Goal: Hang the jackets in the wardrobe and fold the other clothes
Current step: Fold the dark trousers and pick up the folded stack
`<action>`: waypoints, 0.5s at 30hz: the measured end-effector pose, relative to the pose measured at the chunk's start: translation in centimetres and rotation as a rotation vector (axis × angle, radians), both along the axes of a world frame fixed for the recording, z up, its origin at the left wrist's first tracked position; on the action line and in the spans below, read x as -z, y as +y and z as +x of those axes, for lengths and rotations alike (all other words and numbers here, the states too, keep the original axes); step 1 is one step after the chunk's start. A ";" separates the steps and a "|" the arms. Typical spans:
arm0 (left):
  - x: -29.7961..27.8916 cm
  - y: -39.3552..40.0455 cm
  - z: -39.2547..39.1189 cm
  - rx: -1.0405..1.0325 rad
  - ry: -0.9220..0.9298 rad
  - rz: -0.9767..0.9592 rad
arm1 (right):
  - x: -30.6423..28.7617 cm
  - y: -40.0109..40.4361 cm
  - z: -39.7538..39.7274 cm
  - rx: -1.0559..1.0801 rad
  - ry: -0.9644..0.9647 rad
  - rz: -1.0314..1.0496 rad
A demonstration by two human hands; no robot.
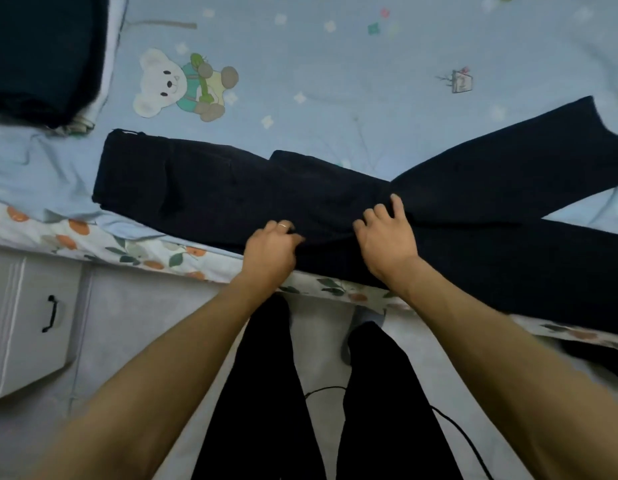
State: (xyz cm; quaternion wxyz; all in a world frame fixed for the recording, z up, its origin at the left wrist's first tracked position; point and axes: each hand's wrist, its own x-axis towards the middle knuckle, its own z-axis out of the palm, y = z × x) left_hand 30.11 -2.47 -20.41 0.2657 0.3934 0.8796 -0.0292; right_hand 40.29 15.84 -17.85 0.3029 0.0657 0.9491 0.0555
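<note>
Here dark trousers (231,192) lie flat along the near edge of the bed (335,64), legs splayed to the right. The left hand (271,252) pinches the fabric in a narrow grip at mid-length; the right hand (387,237) rests beside it, fingers loosely spread on the cloth.

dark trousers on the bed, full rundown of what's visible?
The dark trousers are navy or black, in a matte, fairly thick-looking fabric. They lie flat across the light blue printed bedsheet, waistband toward the left, and the two legs splay apart toward the right in a V; the nearer leg runs along the bed's edge. A pocket seam shows near the waist. The left hand pinches the near edge around the crotch, and the right hand rests on the cloth where the legs part, fingers curled.
</note>
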 end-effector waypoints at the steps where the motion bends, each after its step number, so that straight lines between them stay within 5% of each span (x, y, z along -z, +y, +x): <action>1: -0.1 0.4 0.7 -0.043 0.041 -0.013 | -0.3 1.2 1.1 -0.036 0.022 0.021; 4: -0.6 2.5 3.2 -0.060 0.162 0.045 | -1.2 2.3 2.5 -0.074 0.129 -0.003; 8: -0.5 6.3 6.6 0.062 0.054 0.244 | -1.9 1.4 4.0 -0.048 0.126 -0.155; 12: 0.8 6.3 7.9 -0.087 0.036 0.173 | -1.6 7.0 6.6 0.067 -0.080 0.008; 15: 1.3 6.4 9.2 -0.160 0.091 0.184 | -1.8 10.1 8.4 0.152 -0.062 0.052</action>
